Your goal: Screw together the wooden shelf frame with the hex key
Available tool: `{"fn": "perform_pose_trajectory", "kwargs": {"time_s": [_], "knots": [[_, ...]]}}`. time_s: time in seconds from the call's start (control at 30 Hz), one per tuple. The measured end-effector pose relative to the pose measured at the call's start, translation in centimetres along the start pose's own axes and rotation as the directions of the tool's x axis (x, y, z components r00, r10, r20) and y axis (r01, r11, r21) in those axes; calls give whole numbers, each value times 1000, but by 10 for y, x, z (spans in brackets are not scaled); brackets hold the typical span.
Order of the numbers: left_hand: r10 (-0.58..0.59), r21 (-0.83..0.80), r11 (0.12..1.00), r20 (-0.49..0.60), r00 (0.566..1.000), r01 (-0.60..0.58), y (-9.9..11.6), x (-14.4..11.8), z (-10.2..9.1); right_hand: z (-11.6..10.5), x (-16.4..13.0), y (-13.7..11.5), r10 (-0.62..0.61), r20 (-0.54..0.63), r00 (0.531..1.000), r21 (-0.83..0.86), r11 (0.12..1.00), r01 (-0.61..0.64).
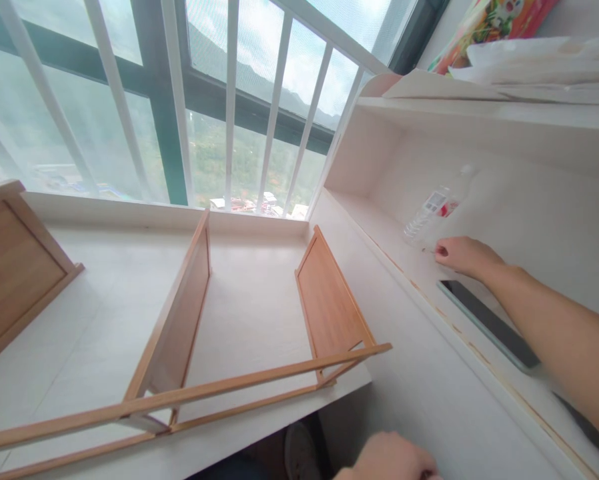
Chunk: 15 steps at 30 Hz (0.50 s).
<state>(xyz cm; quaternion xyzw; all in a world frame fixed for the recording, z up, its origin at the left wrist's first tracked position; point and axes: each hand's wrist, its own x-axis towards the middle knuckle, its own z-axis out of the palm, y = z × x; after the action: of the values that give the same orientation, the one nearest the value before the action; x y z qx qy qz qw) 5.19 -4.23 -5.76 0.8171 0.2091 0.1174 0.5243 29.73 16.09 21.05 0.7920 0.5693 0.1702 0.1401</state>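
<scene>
My right hand (465,256) reaches into the white shelf's lower compartment (529,227), fingertips pinched on something tiny beside a clear plastic bottle (437,210) lying on its side. What the fingers pinch is too small to name. A dark phone (487,323) lies flat just under my right forearm. My left hand (389,460) sits at the bottom edge of the view, curled, below the desk's front edge; whether it holds anything is hidden. A wooden rack frame (259,380) with two upright panels rests on the white desk (249,300).
A third wooden panel (14,267) leans at the far left. White window bars (232,100) run along the back of the desk. Bags and a colourful package (489,23) lie on the shelf top. A shoe (299,453) shows beneath the desk.
</scene>
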Motion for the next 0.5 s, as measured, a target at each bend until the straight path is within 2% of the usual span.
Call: {"fn": "perform_pose_trajectory", "kwargs": {"time_s": [0.07,0.2,0.3,0.4,0.43,0.5], "knots": [[-19,20,1000,-30,999,20,5,-2,-7,-13,-14,-1,26,-77,997,66,998,-21],[32,54,998,-78,996,-28,13,-11,-22,-52,-56,-15,50,-278,959,226,974,15],[70,85,994,-92,993,-63,17,-22,-30,-81,-101,-37,78,-397,914,354,932,74],[97,114,990,-106,990,-85,19,-39,-41,-94,-159,-60,121,-497,859,466,872,147],[101,122,989,-119,988,-86,19,-46,-46,-93,-181,-68,134,-535,834,516,834,197],[104,131,988,-154,983,-84,17,-60,-56,-79,-225,-85,209,-596,776,698,613,371]]}}
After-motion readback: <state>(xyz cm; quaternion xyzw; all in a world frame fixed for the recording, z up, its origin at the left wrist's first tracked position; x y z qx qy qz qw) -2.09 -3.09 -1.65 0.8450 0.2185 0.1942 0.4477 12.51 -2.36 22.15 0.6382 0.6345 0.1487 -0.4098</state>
